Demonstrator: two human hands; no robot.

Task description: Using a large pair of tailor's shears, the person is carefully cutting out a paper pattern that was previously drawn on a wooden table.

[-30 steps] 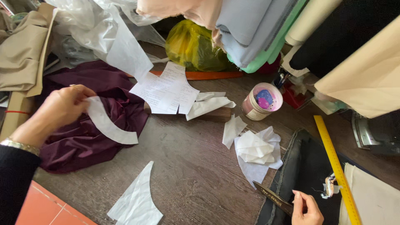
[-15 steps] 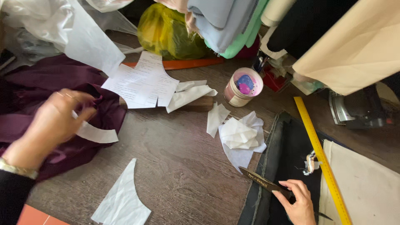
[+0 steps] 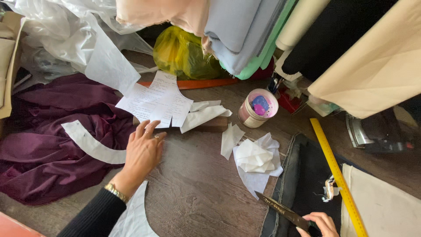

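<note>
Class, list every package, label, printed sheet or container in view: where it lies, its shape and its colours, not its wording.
Printed paper sheets: white, overlapping, above the left hand.
Round tub: pinkish, open, centre, holding blue and pink pieces.
Plastic bag: yellow-green, bulging, below the fabric rolls.
Scissors in the right hand: dark, small marking, unreadable.

Tailoring or sewing workshop. Rolled fabric bolts [image 3: 280, 30] in peach, grey-blue, green, cream and black lean over the far side of a wooden worktop [image 3: 197, 188]. Maroon cloth [image 3: 48, 145] lies left with a curved white pattern piece [image 3: 90, 145] on it. Paper scraps [image 3: 254, 158], a yellow ruler [image 3: 335, 171], dark fabric [image 3: 307, 184], large scissors [image 3: 283, 210] and an iron [image 3: 372, 131] at right.
</note>
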